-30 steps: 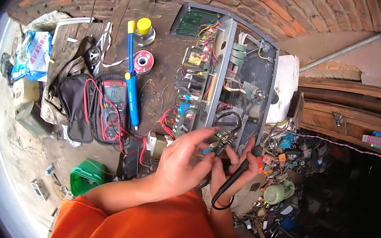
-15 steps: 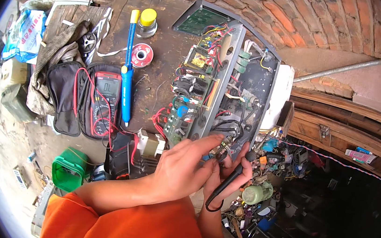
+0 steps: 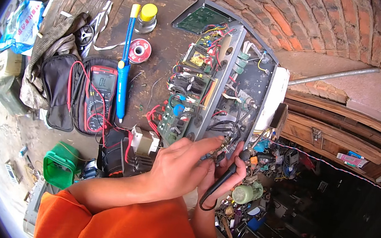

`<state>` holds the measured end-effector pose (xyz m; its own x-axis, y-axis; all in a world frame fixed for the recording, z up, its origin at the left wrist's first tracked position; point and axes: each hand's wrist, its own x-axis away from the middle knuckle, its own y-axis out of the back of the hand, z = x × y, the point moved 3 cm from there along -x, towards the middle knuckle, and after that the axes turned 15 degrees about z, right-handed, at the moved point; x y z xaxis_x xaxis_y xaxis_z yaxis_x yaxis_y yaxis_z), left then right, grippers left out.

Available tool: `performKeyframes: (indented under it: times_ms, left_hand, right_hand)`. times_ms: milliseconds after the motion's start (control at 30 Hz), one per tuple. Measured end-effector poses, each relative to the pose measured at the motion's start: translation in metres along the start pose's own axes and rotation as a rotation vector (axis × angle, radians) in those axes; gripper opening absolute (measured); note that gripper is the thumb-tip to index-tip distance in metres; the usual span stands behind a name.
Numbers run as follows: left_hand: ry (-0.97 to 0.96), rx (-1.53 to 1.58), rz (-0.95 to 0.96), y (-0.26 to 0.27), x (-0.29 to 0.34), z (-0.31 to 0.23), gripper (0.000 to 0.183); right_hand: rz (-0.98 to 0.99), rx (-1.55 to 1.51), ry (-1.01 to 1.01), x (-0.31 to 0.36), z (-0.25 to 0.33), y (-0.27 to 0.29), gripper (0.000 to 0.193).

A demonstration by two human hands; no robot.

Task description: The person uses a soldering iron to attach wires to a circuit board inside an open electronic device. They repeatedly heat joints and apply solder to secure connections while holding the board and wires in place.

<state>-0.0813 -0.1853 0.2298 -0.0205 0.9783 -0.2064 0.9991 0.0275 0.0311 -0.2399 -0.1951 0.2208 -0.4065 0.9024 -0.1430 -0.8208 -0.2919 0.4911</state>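
My left hand (image 3: 175, 166) is closed, its thumb and index finger pinching a small metallic part (image 3: 226, 143) among black wires at the near end of an opened electronic unit (image 3: 217, 80). Just beside it, my right hand (image 3: 231, 170) grips a soldering iron (image 3: 225, 177) by its black handle, with the cord curling down below the palm. The iron's metal end (image 3: 260, 137) points up and away, apart from the small part. Some right fingers reach behind that part, and how far they touch it is hidden. Exposed circuit boards (image 3: 176, 122) line the unit's left side.
Left on the wooden table are a multimeter (image 3: 100, 97) in its case, a blue desoldering pump (image 3: 122, 83), a solder spool (image 3: 139, 51) and a yellow-lidded jar (image 3: 147, 18). A green bucket (image 3: 59, 165) stands lower left. Loose parts and a motor (image 3: 247, 192) lie lower right.
The whole view has shifted slightly, so things sit a little further left. Both hands keep nearly the same hold, on the small part and the soldering iron.
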Motion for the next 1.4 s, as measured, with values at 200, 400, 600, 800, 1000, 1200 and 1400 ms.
performKeyframes:
  times_ms: [200, 400, 600, 800, 1000, 1200, 1400]
  left_hand:
    - [0.007, 0.031, 0.039, 0.002, 0.0, 0.002, 0.05]
    - [0.177, 0.24, 0.035, 0.006, 0.003, 0.011, 0.057]
    - [0.266, 0.337, 0.039, 0.007, 0.002, 0.012, 0.047]
    - [0.233, 0.257, 0.006, 0.01, -0.001, 0.01, 0.041]
    - [0.178, 0.186, 0.007, 0.008, -0.001, 0.01, 0.042]
    - [0.139, 0.122, 0.028, 0.008, -0.001, 0.009, 0.045]
    - [0.111, 0.105, -0.021, 0.007, 0.0, 0.009, 0.047]
  right_hand:
    - [-0.013, -0.022, 0.005, 0.001, 0.001, 0.0, 0.066]
    - [-0.044, 0.065, 0.031, -0.004, 0.006, -0.009, 0.052]
    - [-0.03, 0.053, 0.017, -0.008, 0.01, -0.007, 0.052]
    - [-0.011, 0.035, 0.005, -0.006, 0.01, -0.008, 0.053]
    - [-0.006, 0.059, 0.021, -0.008, 0.012, -0.006, 0.053]
    - [-0.006, 0.049, -0.002, -0.004, 0.009, -0.004, 0.052]
    - [0.001, 0.109, 0.034, -0.009, 0.011, -0.005, 0.053]
